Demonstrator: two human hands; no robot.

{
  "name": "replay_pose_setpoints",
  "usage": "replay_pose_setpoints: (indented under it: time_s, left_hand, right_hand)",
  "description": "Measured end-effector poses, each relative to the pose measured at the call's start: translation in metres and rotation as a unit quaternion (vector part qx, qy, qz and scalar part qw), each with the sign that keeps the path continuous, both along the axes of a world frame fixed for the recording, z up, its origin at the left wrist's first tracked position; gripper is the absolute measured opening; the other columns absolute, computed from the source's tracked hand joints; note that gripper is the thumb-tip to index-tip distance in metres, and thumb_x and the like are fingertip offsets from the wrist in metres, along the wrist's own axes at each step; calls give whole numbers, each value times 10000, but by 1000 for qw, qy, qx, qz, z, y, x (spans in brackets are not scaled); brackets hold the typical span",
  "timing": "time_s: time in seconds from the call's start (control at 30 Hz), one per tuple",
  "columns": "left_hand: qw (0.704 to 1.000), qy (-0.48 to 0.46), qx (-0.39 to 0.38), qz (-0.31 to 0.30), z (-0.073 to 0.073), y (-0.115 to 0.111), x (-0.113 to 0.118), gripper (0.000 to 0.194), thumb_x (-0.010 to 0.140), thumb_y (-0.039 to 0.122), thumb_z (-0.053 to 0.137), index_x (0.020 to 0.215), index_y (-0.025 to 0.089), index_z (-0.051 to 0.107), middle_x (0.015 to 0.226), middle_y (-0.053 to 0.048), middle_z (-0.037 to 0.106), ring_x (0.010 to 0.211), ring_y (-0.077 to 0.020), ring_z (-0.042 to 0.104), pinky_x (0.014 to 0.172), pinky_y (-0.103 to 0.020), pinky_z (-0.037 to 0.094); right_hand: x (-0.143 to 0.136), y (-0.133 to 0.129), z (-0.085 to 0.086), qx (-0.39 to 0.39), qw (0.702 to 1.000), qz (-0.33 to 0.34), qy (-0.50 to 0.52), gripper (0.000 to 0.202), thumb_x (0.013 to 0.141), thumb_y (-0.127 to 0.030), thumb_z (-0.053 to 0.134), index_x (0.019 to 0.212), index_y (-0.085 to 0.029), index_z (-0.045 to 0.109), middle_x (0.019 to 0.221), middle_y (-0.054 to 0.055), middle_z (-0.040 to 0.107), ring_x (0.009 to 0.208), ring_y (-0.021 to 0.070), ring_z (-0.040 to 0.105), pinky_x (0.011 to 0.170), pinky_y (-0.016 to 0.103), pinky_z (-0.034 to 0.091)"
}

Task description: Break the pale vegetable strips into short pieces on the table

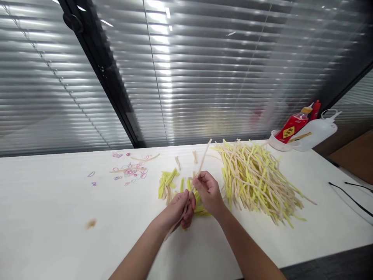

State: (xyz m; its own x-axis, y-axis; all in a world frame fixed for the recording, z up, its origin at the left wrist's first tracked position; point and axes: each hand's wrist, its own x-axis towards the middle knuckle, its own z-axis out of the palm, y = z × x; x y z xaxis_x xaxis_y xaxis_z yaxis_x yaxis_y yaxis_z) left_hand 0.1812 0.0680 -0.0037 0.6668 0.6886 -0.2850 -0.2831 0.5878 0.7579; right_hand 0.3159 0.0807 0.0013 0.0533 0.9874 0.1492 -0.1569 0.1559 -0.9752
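A long beige pipe cleaner (206, 152) runs slantwise through both my hands, its upper end pointing away from me. My left hand (180, 208) is closed round its lower part, and the tail sticks out below the wrist. Just above, my right hand (210, 193) pinches the same stem between thumb and fingers. Yellow pipe cleaner pieces (202, 211) lie beneath my hands, partly hidden by them. To the left is a small bunch of short yellow and beige pieces (166, 183). A big heap of long yellow and beige pipe cleaners (253, 175) spreads to the right.
Small coloured rubber bands (135, 169) lie scattered at the left back. At the right back, a red bottle (293, 126) leans in a clear plastic bowl (275, 143) beside a white squeeze bottle (317, 134). Thin black rods (352, 197) lie at the right edge. Blinds (204, 77) stand behind the table.
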Motion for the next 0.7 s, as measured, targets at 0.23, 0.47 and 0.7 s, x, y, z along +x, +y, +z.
replay_pose_setpoints:
  time_s: [0.23,0.47,0.7]
  left_hand:
    - [999,-27,-26,16,-3,0,1,512,806,613,528,574,175,404,348,84,272,279,-46,222,296,-157,241]
    - [996,-65,-51,45,0,1,2,544,802,584,563,541,173,320,348,85,256,288,-31,171,295,-140,185]
    - [999,-1,5,52,1,4,2,519,817,675,434,756,166,514,575,1,549,447,-111,527,466,-231,427]
  right_hand:
    - [1,5,4,-51,993,-13,108,274,770,-424,662,772,-195,511,650,-45,488,562,78,438,583,214,414]
    - [-5,3,2,-15,988,-33,153,249,780,-395,678,777,-195,530,631,-56,492,566,71,450,591,206,418]
    - [17,6,16,-57,952,-46,297,243,715,-309,743,789,-212,534,629,-80,475,522,60,420,616,248,459]
